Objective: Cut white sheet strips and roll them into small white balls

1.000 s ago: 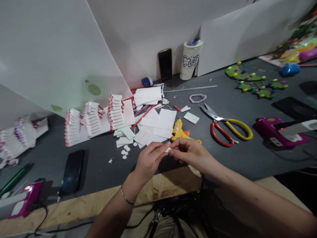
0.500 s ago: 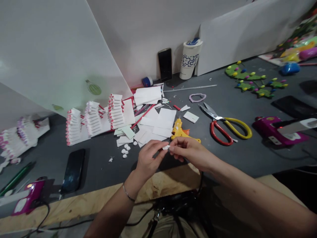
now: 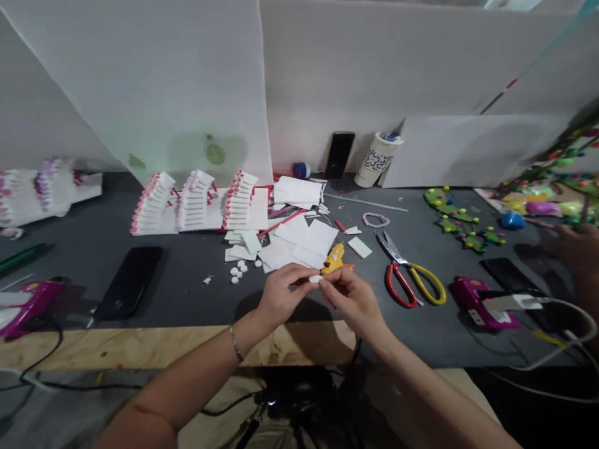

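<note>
A small white piece [image 3: 315, 279] is pinched between the fingertips of my left hand [image 3: 287, 292] and my right hand [image 3: 349, 296], close together over the table's front edge. Both hands are closed on it. Just behind my right hand lies a yellow glue gun [image 3: 333, 258], partly hidden by the fingers. Several small white balls [image 3: 234, 272] sit left of my left hand. White paper pieces [image 3: 306, 240] are spread beyond my hands. Scissors [image 3: 403, 265] with one red and one yellow handle lie open on the right.
White cards with rows of red-tipped swabs [image 3: 239, 206] stand at the back left. A black phone [image 3: 133, 280] lies left. Magenta power blocks [image 3: 482, 302] sit at both sides. A patterned cup [image 3: 377, 161] stands behind. Another person's hand [image 3: 575, 246] is at far right.
The view has tilted up and levelled, showing more of the wall. Another person's hand has come into view at the right. My two hands still hold the white piece together.
</note>
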Tool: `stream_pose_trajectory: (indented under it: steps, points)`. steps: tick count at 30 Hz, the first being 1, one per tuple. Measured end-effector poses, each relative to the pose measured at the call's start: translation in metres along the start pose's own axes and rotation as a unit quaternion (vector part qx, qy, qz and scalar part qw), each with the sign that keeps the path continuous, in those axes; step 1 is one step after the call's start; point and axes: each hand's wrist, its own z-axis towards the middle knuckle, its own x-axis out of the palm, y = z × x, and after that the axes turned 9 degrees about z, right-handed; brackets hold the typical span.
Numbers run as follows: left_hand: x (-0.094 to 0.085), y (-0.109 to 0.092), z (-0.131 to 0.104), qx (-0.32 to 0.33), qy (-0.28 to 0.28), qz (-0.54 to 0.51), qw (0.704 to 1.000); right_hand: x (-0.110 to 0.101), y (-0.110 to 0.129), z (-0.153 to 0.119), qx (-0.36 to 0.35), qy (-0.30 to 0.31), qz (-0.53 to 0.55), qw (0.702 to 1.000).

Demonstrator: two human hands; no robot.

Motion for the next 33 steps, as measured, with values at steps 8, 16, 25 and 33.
stream_pose_trajectory:
  steps: [8, 16, 25, 33]
  points:
    - [0.001, 0.004, -0.002, -0.021, -0.023, -0.061, 0.998, 0.003, -0.004, 0.000, -0.033, -0.001, 0.001, 0.999]
    - [0.003, 0.009, -0.004, -0.014, 0.011, -0.071, 0.997, -0.004, -0.004, 0.000, -0.016, 0.025, -0.022, 0.999]
    - [0.001, 0.012, -0.003, 0.056, 0.064, -0.023, 0.996, -0.013, -0.010, 0.005, -0.005, 0.046, -0.026, 0.999]
    - [0.002, 0.009, -0.003, 0.017, 0.025, -0.052, 0.998, -0.010, -0.004, 0.006, 0.001, 0.051, -0.006, 0.999]
